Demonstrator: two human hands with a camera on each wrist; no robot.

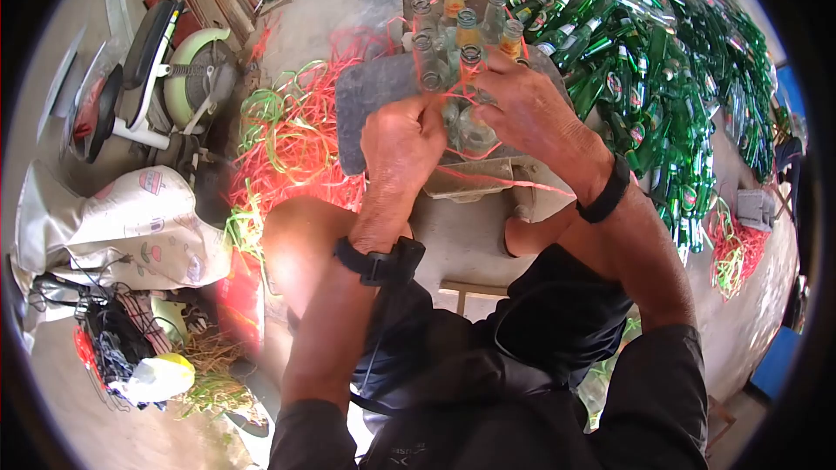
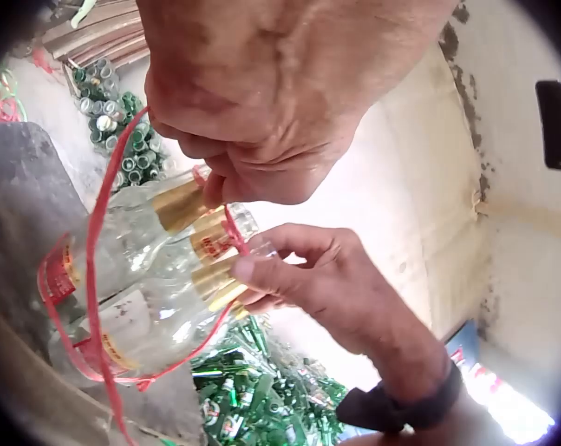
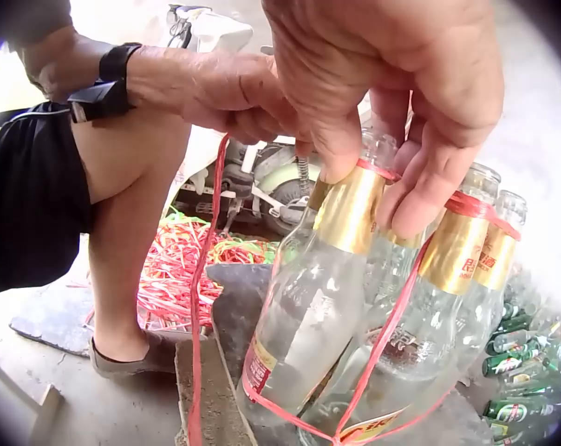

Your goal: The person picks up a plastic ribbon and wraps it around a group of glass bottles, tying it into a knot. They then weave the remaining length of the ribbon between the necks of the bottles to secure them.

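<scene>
Clear glass bottles [image 1: 468,33] with gold neck labels stand bunched together on a grey slab [image 1: 355,113]. Red plastic twine [image 2: 93,269] runs around the lower part of the bunch and loops up to the necks. My left hand [image 1: 401,141], fingers curled, grips the twine at the near side of the bunch; a strand hangs from that fist in the right wrist view. With thumb and fingers, my right hand [image 1: 538,106] holds a front bottle by its neck [image 3: 350,218], where red twine crosses it. The left fingertips are partly hidden behind the fist in the head view.
Green bottles [image 1: 644,78] are heaped at the right and far side. A pile of red and green twine [image 1: 292,135] lies left of the slab. Further left are a scooter-like machine [image 1: 187,78] and a white sack [image 1: 144,218]. My bare knees flank the slab.
</scene>
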